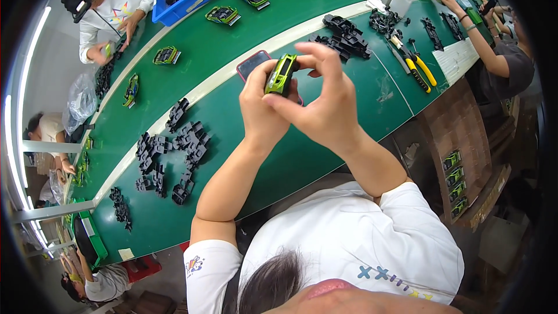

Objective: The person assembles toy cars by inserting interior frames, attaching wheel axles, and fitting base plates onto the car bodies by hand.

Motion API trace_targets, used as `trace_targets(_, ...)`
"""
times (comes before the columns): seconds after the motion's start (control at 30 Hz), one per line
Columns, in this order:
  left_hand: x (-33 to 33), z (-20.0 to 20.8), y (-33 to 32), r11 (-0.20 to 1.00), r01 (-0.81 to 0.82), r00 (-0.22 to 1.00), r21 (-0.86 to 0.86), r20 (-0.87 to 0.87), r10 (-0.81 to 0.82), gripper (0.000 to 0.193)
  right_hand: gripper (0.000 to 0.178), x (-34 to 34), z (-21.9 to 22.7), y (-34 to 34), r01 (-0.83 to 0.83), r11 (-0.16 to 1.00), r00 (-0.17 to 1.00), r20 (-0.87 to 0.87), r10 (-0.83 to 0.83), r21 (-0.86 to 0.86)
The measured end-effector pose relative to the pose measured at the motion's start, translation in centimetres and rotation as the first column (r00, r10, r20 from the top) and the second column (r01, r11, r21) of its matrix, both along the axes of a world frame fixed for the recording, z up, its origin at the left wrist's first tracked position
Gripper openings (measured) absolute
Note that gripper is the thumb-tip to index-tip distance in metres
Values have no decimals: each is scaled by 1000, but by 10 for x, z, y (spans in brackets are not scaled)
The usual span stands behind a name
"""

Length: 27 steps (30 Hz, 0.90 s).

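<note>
Over the green workbench I hold a small green toy car [281,74] with a black and grey cabin, tilted up on its end. My left hand [261,104] is closed round its left side and underside. My right hand [331,102] curves about the car from the right, its thumb at the lower end and its fingertips by the upper right side. The parts of the fingers behind the car are hidden. Just behind my hands a phone in a red case [253,63] lies on the bench, partly covered.
Black plastic parts lie in piles at left [189,142] and beyond my hands [346,35]. Yellow-handled pliers [421,72] rest at right. More green cars [221,15] stand on the green belt past a pale rail [232,72]. A blue bin [170,16] and co-workers are around.
</note>
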<state>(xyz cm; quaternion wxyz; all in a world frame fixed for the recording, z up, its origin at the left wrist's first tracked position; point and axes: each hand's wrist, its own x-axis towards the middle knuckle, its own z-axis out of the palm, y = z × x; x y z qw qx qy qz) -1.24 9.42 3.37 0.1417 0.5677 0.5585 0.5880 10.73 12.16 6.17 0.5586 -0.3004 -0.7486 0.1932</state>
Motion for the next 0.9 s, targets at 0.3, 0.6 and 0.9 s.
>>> trace_targets(0.3,-6,0,3,998,-19,999,-64,-28,18,36,72,-5,-9,10,-92,992,992,-92,84,-91)
trace_targets(0.6,-13,-6,10,994,-107,982,-22,-160,103,35,65,-17,-22,17,-120,987,978,-186,99,-106)
trace_targets(0.9,-14,-9,14,999,-48,998,-25,-48,46,36,69,-17,-25,20,-134,978,976,-193,103,-158)
